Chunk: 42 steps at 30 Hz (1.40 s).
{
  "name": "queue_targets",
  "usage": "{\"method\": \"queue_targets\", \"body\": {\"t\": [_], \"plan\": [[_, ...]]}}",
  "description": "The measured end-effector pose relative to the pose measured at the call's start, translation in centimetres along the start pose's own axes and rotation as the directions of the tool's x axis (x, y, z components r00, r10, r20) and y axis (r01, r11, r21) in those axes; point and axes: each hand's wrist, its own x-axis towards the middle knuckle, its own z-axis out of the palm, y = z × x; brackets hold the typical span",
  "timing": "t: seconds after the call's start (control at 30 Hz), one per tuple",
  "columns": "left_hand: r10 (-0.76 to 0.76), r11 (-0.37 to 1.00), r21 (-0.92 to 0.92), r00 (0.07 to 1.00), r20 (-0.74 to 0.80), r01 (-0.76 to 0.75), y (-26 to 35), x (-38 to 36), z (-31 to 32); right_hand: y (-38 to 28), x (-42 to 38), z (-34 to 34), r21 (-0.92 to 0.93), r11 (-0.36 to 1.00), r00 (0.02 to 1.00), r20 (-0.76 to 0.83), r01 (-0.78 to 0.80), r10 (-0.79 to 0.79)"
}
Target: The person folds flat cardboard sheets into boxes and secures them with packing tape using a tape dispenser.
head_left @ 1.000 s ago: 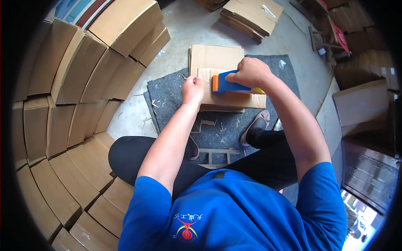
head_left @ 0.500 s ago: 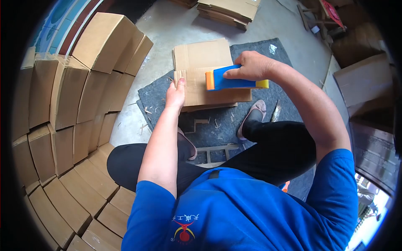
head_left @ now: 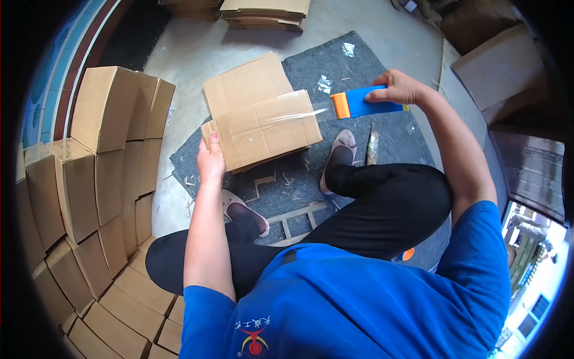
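Observation:
My left hand (head_left: 211, 157) grips the left end of a cardboard box (head_left: 269, 134), thumb on top and fingers out of sight round the side. Clear packing tape (head_left: 287, 116) runs along the top of this box and stretches past its right edge. The strip leads to a blue tape dispenser (head_left: 372, 102) with an orange front, which my right hand (head_left: 396, 88) holds from above, off to the right of the box. Behind the box, a flat cardboard piece (head_left: 248, 79) sticks up at an angle.
Closed cardboard boxes (head_left: 98, 110) are stacked along my left side. Folded cardboard sheets (head_left: 266, 13) lie at the back. A dark mat (head_left: 359, 72) with scraps spreads under the box. More cardboard (head_left: 499, 72) leans at the right. An orange-ended item (head_left: 408, 254) sits near my leg.
My right hand has drawn the tape dispenser rightward off the box, leaving tape across its top. My left hand still holds the box, and the whole view has shifted.

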Motion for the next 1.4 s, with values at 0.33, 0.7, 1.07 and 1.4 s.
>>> {"method": "queue_targets", "body": {"t": [0.33, 0.7, 1.07, 1.4], "plan": [[0.410, 0.762, 0.617, 0.884, -0.226, -0.196, 1.4, -1.2, 0.2, -0.4, -0.5, -0.8, 0.019, 1.000, 1.000, -0.020, 0.005, -0.004], [0.141, 0.925, 0.374, 0.975, -0.171, -0.068, 1.6, -1.5, 0.3, -3.2, -4.9, -5.4, 0.016, 0.997, 0.994, -0.077, 0.073, -0.072], [0.178, 0.935, 0.336, 0.969, -0.170, -0.112, 0.3, -0.8, 0.5, -0.3, -2.0, -2.8, 0.029, 0.999, 1.000, -0.016, 0.014, -0.014], [0.239, 0.931, 0.320, 0.956, -0.171, -0.175, 1.1, -1.3, 0.3, 0.4, 0.3, -0.4, -0.056, 0.998, 0.999, -0.027, -0.020, 0.019]]}}
